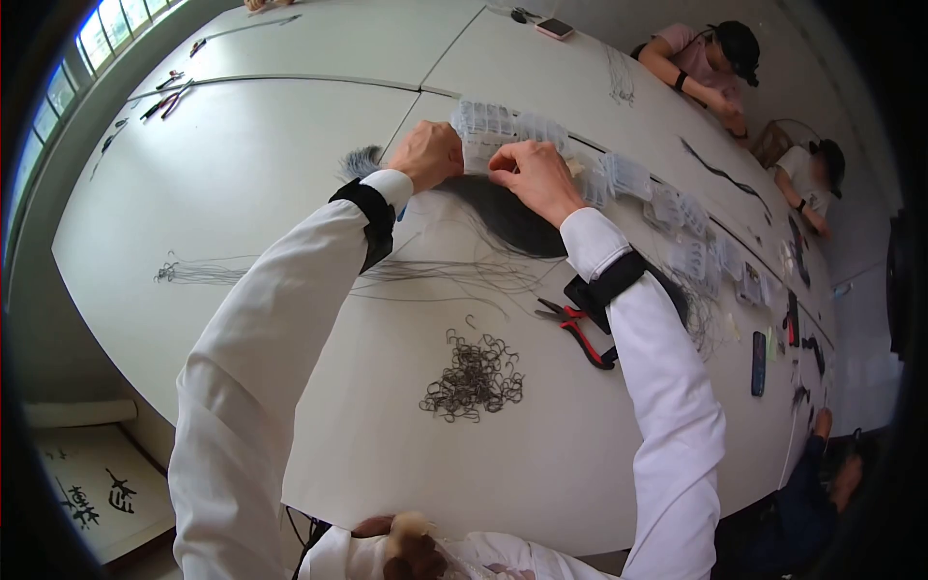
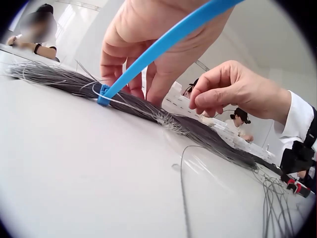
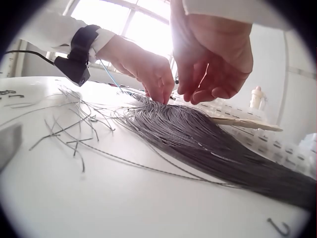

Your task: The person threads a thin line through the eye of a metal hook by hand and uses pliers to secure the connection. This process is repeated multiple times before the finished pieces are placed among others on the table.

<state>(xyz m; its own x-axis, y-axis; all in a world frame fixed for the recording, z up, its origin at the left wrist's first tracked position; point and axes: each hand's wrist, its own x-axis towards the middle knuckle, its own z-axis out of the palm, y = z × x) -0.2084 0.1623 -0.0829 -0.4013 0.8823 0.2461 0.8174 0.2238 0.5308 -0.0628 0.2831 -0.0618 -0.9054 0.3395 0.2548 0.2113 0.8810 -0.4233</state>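
Note:
A thick bundle of dark grey line (image 1: 507, 217) lies across the table, bound near its frayed end by a blue cable tie (image 2: 103, 95) whose long tail sticks up. My left hand (image 1: 425, 155) pinches the bundle close to the tie, fingertips down among the strands in the right wrist view. Just to its right, my right hand (image 1: 541, 179) is held over the bundle with thumb and fingers bent together. In the left wrist view a thin strand (image 2: 228, 110) shows at those fingertips. Nearer me sits a pile of fish hooks (image 1: 474, 379).
Red-handled pliers (image 1: 585, 338) lie by my right forearm. Lines with hooks on their ends (image 1: 208, 273) stretch out to the left. Clear plastic compartment boxes (image 1: 483, 121) line the far side of the bundle. Other people (image 1: 710, 68) sit along the table's right side.

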